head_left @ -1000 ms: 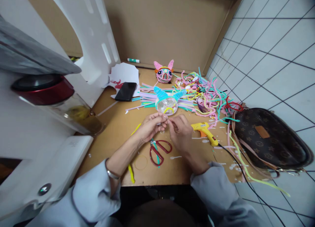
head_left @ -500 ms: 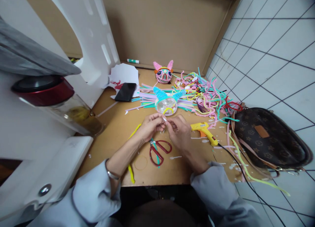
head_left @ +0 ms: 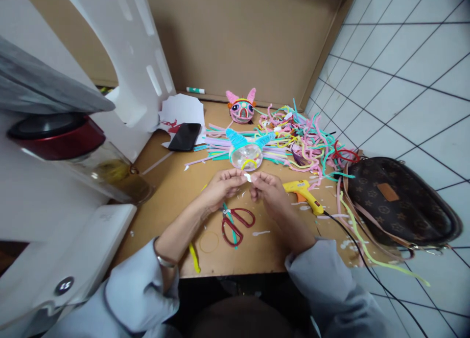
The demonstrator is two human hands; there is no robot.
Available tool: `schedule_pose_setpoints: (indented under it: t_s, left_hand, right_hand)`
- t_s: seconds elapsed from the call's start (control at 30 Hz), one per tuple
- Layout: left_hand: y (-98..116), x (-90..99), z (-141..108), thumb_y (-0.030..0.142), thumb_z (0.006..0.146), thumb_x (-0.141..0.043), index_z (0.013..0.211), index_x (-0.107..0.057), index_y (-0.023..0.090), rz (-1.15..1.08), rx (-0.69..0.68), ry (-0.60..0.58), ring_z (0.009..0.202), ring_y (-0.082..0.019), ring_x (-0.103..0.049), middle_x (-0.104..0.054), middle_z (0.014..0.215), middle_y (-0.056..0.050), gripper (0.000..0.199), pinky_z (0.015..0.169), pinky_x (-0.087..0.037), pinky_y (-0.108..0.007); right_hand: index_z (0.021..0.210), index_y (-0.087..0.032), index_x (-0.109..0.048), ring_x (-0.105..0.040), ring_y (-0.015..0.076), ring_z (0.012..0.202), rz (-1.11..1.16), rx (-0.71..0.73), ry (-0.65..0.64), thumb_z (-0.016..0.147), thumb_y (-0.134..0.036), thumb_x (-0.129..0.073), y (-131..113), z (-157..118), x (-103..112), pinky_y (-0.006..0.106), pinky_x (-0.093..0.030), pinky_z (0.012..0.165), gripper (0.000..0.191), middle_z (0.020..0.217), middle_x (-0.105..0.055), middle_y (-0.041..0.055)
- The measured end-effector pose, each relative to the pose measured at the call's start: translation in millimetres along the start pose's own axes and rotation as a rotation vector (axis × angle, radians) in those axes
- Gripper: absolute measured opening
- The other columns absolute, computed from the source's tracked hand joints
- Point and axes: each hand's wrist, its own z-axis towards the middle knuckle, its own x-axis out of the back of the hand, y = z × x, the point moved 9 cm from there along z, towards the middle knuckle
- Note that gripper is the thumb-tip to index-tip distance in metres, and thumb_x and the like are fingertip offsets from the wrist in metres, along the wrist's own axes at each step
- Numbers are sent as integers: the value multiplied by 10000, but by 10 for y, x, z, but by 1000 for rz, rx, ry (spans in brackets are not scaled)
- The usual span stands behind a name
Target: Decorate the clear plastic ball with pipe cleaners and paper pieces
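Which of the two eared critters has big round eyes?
The pink-eared critter, at the back by the brown panel. The blue-eared critter, in front, shows no eyes.

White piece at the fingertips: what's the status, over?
Left hand and right hand: both pinching white piece. Blue-eared figure just beyond. Scissors nearer the wearer, glue gun beside right hand; neither seems in the way.

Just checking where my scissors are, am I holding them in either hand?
No, the red-handled scissors lie on the table, while the left hand and right hand hold a small white piece.
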Motion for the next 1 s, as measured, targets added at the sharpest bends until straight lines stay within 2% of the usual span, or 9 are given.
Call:
schedule_pose_setpoints:
  t_s: [0.1, 0.27, 0.37, 0.47, 0.57, 0.73, 0.9, 0.97, 1.0]
  left_hand:
    - [-9, 5, 4, 403, 536, -862, 720, -620, 132, -32, 19, -10, 402, 0, -152, -317, 459, 109, 407, 410, -59, -186]
    - [-19, 69, 40, 375, 536, -868, 717, -608, 144, -81, -11, 34, 392, 0, -166, -312, 456, 115, 392, 404, -63, -180]
    - [21, 123, 37, 369, 544, -876, 742, -629, 149, -78, -70, 98, 375, 0, -192, -367, 453, 108, 385, 396, -97, -178]
    - [92, 109, 12, 394, 558, -879, 758, -667, 150, -21, -144, 116, 429, -40, -410, -553, 528, 48, 380, 437, -281, -179]
    - [154, 51, -12, 407, 582, -869, 761, -705, 157, 76, -208, 89, 617, -117, -589, -687, 676, -15, 349, 590, -438, -228]
    - [150, 134, -7, 404, 581, -860, 790, -721, 157, 115, -233, 153, 518, -68, -461, -607, 605, 27, 352, 507, -331, -199]
    - [49, 157, 27, 521, 651, -787, 837, -703, 147, 14, -123, 121, 399, -27, -198, -328, 478, 96, 426, 421, -107, -199]
    - [50, 144, 20, 574, 656, -764, 811, -694, 143, 19, -110, 114, 400, -29, -171, -286, 473, 101, 464, 422, -85, -204]
    - [61, 138, 14, 576, 642, -775, 792, -694, 139, 51, -115, 117, 407, -32, -200, -318, 475, 92, 469, 422, -106, -203]
  right_hand:
    - [658, -200, -550, -425, 78, 409, 82, -35, -26, 641, -506, -725, 12, -1, -28, 208, -350, 429, 353, 453, -509, -61]
    - [720, -184, -611, -449, 73, 444, -57, 84, 57, 704, -501, -718, -136, -41, 32, 198, -391, 454, 335, 492, -533, -58]
    - [716, -181, -623, -486, 77, 444, -34, 20, 73, 688, -586, -719, -96, -33, 54, 194, -399, 425, 417, 529, -554, -44]
    - [684, -167, -639, -501, 76, 416, 51, -116, 71, 641, -664, -715, 31, -6, 61, 190, -367, 367, 505, 548, -552, -32]
    - [622, -175, -604, -468, 69, 382, 113, -161, 19, 585, -612, -768, 89, 17, 22, 187, -338, 346, 468, 497, -518, -50]
    - [681, -192, -587, -448, 74, 394, 22, -35, 13, 636, -518, -751, 8, 18, 51, 197, -357, 397, 368, 476, -531, -60]
    - [730, -204, -588, -457, 100, 472, -359, 235, 151, 792, -403, -612, -241, -41, 139, 227, -365, 468, 210, 539, -519, -51]
    - [726, -202, -594, -489, 113, 540, -514, 351, 189, 825, -342, -575, -350, -85, 120, 239, -376, 512, 173, 623, -557, -25]
    - [730, -200, -602, -504, 119, 572, -580, 397, 200, 837, -316, -565, -389, -106, 104, 246, -382, 534, 163, 662, -577, -14]
